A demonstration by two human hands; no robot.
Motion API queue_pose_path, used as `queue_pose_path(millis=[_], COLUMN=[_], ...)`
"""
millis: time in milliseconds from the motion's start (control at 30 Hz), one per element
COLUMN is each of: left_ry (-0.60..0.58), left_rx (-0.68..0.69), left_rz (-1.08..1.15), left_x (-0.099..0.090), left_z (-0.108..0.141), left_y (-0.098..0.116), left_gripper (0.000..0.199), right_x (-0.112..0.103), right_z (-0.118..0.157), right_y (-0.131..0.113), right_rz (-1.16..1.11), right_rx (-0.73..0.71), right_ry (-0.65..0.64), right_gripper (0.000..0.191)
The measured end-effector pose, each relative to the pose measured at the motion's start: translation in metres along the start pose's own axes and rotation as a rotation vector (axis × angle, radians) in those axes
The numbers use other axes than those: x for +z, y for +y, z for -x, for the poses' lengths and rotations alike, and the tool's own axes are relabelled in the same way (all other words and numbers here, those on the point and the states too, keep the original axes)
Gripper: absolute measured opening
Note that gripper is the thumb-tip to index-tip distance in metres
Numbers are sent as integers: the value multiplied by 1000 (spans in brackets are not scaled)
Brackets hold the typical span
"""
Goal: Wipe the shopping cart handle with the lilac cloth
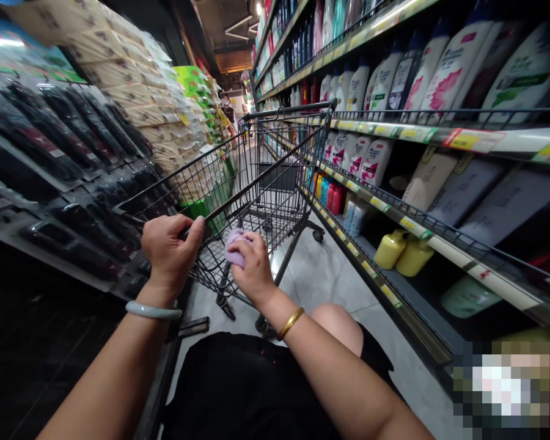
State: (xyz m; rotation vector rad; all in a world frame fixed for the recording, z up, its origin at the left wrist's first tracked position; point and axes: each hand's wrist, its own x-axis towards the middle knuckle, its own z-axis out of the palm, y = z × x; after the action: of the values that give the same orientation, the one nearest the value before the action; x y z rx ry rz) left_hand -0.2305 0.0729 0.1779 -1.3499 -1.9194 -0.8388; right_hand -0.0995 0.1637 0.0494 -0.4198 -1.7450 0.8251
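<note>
Cloth (235, 247) sat bunched in the right hand (256, 269) while the left hand (168, 249) gripped the cart bar (256, 181), wiping seemingly in hand, the next stroke calling for steady bracing.

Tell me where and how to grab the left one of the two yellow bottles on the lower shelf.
Come in from the aisle, through the shelf's open front. Wrap the yellow bottle around its broad, rounded body: it looks upright, and the shelf edge above leaves little room from overhead. Its twin sits close on the right, so that side looks tightest for fingers.
</note>
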Motion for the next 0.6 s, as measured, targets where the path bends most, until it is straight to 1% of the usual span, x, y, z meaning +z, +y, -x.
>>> queue_pose_path(millis=[33, 67, 100, 200, 233, 267, 300, 367, 433, 467, 500, 533, 600], left_ry=[-2, -2, 4, -5, -5, 1, 5, -9, -98, -161, -229, -301, -414], left_rx=[1, 3, 5, 32, 45, 56, 65, 61, 25, -4, -35, -58, -73], left_rz=[-14, -25, -33, -85, -125, -171, -214, -259, -255, -260, -280, -316, -404], left_x=[1, 1, 2, -2, -4, -7, -9, -11, -9, -7, -3, 0, 8], left_z=[0, 1, 1, 3, 4, 4, 3, -2, -12, -19, -25, -31, -39], left_y=[0, -1, 0, 5, 9, 14, 21, 36, 51, 58, 64, 69, 74], left_gripper=[42, 42, 42, 42, 41, 39, 35, 31, 39, 44, 47, 50, 52], right_x=[0, 0, -1, -6, -7, -8, -7, -4, -1, -1, -2, -3, -8], right_z=[1, 1, -1, -7, -7, -6, -4, 3, 10, 11, 10, 8, 1], right_y=[-2, -1, 2, 17, 19, 18, 14, 2, -8, -9, -8, -4, 8], right_rz=[-4, -1, 8, 54, 64, 69, 71, 70, 84, 97, 110, 123, 152], right_rx=[-52, -60, -26, 210, 258, 264, 226, 67, -91, -132, -137, -104, 42], right_ry=[-40, -60, -55, 53, 74, 70, 41, -59, -167, -208, -228, -227, -156], right_gripper=[32, 33, 32, 33, 33, 33, 33, 33, 37, 40, 42, 42, 37])
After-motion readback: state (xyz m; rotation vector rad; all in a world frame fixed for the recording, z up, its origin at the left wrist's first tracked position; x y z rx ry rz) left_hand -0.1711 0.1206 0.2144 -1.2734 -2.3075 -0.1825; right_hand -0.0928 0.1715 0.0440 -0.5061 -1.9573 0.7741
